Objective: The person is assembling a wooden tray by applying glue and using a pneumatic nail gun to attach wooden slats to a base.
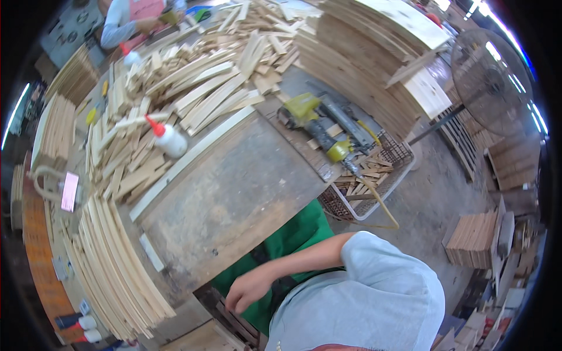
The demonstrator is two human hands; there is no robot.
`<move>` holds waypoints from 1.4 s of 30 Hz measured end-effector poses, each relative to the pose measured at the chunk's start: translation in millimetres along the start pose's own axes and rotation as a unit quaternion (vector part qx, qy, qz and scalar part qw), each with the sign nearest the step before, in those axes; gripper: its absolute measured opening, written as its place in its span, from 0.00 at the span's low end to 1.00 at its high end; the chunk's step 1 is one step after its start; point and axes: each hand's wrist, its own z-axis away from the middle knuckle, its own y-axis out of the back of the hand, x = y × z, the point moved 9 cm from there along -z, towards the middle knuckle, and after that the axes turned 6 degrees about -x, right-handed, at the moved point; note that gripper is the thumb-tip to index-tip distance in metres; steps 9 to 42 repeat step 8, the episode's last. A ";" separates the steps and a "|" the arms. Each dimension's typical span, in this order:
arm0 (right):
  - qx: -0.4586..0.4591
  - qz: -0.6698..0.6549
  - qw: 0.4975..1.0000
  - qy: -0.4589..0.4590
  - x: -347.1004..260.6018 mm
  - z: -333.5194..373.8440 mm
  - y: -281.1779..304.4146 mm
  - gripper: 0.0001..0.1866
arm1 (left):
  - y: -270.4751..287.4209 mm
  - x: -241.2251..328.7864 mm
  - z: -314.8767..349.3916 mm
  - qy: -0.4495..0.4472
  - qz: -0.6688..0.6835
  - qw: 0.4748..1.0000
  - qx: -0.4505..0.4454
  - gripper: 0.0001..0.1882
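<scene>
My right hand [247, 290] hangs beside the near edge of the worktable, its fingers loosely bent downward, with nothing visible in it. Below its fingers are dark wooden slats [225, 316], and I cannot tell whether they touch. My left hand is out of the picture. In front of me lies a worn, stained work board [205, 181], with a pale wooden strip [190, 164] along its far side and a short strip [151, 253] at its left. A white glue bottle with a red nozzle [171, 141] stands among loose wooden sticks [216, 93] beyond it.
Long thin slats [111, 263] are stacked at the left. Yellow-green air tools [304, 111] lie right of the board, above a basket [404, 167] of offcuts, with a hose [386, 210] hanging down. A tall board stack [363, 64] and fan [492, 82] stand right. Another person [123, 23] works opposite.
</scene>
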 end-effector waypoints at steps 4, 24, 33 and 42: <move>0.399 0.049 0.916 0.005 -107.0 241.4 66.2 0.19 | 24.1 1.8 164.7 -0.290 0.154 0.897 -0.296 0.11; 0.780 0.234 0.571 0.106 -192.5 404.7 34.4 0.13 | 45.9 213.8 311.1 -0.686 0.057 0.676 -0.265 0.15; 0.780 0.234 0.571 0.106 -192.5 404.7 34.4 0.13 | 45.9 213.8 311.1 -0.686 0.057 0.676 -0.265 0.15; 0.780 0.234 0.571 0.106 -192.5 404.7 34.4 0.13 | 45.9 213.8 311.1 -0.686 0.057 0.676 -0.265 0.15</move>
